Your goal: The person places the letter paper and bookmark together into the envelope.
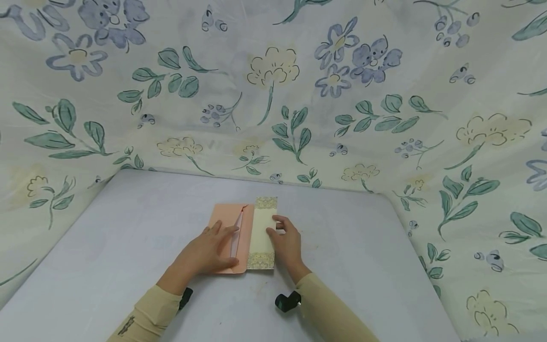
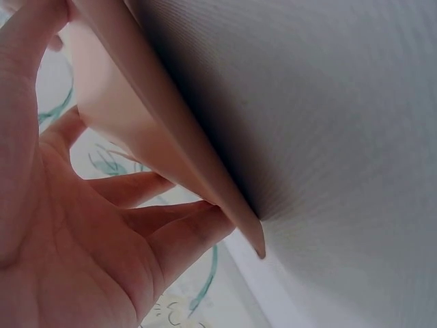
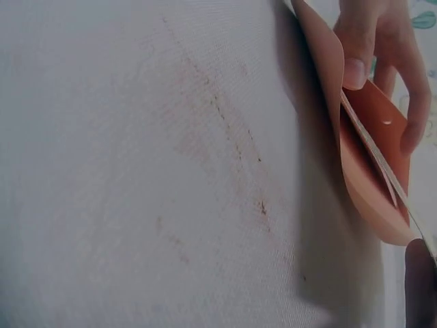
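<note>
A pink envelope lies on the white table with its mouth gaping. A long cream card with gold patterned ends overlaps the envelope's right side. In the right wrist view, the card's thin edge runs between the envelope's pink layers. My left hand holds the envelope from above, thumb near its lower edge and the other fingers spread farther up. Its fingertips meet the envelope's edge in the left wrist view. With thumb and index finger, my right hand pinches the card's right edge.
The white table reaches back to a floral cloth hung behind and at the sides. Dark wrist-camera mounts sit under the forearms. Faint reddish-brown marks show on the table.
</note>
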A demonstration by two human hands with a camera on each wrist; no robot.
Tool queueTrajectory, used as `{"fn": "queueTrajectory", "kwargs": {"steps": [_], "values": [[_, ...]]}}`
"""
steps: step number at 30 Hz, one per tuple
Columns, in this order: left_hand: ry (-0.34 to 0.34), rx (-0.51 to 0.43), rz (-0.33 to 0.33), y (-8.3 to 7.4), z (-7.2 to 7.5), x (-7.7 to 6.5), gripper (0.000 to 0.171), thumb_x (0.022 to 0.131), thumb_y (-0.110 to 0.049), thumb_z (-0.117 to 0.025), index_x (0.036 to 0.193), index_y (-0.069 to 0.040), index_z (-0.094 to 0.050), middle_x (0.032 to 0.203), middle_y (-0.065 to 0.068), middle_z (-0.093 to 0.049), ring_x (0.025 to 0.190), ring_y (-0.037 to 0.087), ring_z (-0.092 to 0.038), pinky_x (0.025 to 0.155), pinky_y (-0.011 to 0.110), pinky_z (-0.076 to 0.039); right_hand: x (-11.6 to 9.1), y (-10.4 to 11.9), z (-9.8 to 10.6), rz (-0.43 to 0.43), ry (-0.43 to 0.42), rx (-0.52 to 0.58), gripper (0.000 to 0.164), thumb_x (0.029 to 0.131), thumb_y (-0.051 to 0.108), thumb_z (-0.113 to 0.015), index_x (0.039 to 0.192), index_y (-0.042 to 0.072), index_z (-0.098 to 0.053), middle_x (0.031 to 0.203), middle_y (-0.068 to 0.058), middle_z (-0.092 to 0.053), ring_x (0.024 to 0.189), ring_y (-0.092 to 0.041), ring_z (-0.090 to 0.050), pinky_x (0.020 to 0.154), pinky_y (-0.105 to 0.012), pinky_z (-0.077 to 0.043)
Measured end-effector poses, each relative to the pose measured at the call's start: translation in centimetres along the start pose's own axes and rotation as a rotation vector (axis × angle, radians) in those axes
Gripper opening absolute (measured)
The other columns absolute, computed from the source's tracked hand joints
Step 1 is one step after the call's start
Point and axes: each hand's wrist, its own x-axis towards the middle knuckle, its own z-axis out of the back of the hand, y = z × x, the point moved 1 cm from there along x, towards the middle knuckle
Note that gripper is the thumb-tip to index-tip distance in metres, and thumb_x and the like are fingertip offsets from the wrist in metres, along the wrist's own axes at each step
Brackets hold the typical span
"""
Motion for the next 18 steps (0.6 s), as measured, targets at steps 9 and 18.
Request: {"fn": "queueTrajectory", "kwargs": {"steps": [9, 18], "values": [[0.003, 0.001, 0.005, -0.08, 0.08, -0.06, 0.085, 0.069, -0.060, -0.070, 0.140, -0.026, -0.040, 0.145, 0.028, -0.028, 0.123, 0.057, -0.032, 0.089, 0.063, -0.037, 0.11, 0.20, -0.09, 0.011, -0.022, -0.012, 0.035, 0.082, 0.020, -0.070, 0.116, 0.021, -0.062, 0.095, 0.000, -0.063, 0.066, -0.008, -0.059, 0.059, -0.024, -0.049], [-0.001, -0.013, -0.009, -0.15, 0.23, -0.18, 0.085, 0.069, -0.059, -0.071, 0.141, -0.025, -0.040, 0.145, 0.028, -0.027, 0.123, 0.057, -0.032, 0.089, 0.063, -0.038, 0.20, -0.18, -0.68, -0.003, -0.007, -0.023, 0.034, 0.082, 0.022, -0.071, 0.115, 0.024, -0.062, 0.095, 0.002, -0.063, 0.065, -0.008, -0.059, 0.060, -0.024, -0.048]]}}
